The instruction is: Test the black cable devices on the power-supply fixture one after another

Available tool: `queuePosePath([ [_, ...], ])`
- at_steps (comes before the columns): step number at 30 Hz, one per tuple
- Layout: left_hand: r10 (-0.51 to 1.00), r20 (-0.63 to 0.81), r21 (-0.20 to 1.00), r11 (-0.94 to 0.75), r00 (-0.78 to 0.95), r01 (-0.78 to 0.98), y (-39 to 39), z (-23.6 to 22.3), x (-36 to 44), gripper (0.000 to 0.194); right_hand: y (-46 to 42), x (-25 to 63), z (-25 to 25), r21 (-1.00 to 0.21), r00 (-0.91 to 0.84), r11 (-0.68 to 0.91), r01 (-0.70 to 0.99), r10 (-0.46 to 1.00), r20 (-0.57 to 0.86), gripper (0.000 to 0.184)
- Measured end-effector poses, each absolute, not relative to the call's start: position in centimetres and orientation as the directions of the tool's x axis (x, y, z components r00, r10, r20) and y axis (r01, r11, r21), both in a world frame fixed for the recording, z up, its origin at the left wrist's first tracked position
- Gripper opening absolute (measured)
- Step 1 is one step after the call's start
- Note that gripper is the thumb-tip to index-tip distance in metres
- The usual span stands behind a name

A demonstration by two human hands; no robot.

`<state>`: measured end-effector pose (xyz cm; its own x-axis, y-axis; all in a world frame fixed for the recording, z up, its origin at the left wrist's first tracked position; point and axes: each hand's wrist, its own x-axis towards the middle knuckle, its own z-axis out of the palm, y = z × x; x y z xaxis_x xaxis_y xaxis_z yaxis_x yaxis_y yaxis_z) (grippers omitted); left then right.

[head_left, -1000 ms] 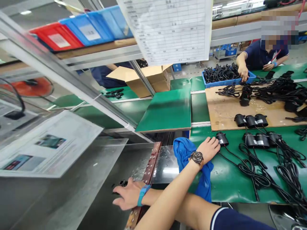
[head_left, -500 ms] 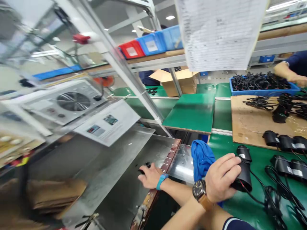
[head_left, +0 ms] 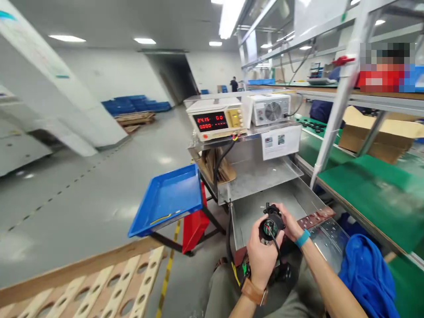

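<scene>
Left hand (head_left: 262, 255) and right hand (head_left: 290, 224) are clamping fingers round a black plastic cylinder (head_left: 274, 218), probably light, best held by rigid sides.

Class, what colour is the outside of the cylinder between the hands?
The cylinder is black outside, best seen in head view.

You wear a broad brown strap (head_left: 252, 292) with a metal buckle (head_left: 263, 298) around your left wrist (head_left: 257, 279), a plain teal band (head_left: 302, 238) around your right wrist (head_left: 297, 230) and muted grey-olive trousers (head_left: 217, 295), your forearms (head_left: 326, 280) bare.
</scene>
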<state>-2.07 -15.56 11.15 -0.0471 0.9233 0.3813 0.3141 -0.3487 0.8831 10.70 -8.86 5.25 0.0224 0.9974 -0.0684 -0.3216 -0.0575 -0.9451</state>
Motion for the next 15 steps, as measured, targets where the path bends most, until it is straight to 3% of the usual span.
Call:
queuePosePath([
  [4,0.916,0.373,0.87,-0.288,-0.151,0.401,-12.2,8.2,-3.4,0.052,-8.6,9.5,5.2,-0.837,-0.126,-0.18,-0.517,0.983,-0.133,0.067],
  [11,0.901,0.422,0.833,-0.345,-0.096,0.432,-10.0,6.1,-3.9,0.051,-8.3,8.7,5.0,-0.896,-0.148,-0.131,-0.424,0.986,-0.074,0.055],
  [15,0.889,0.451,0.817,-0.374,-0.083,0.438,-9.4,5.6,-3.8,0.048,-8.0,8.5,5.1,-0.939,-0.129,-0.073,-0.335,0.991,-0.031,0.06],
])
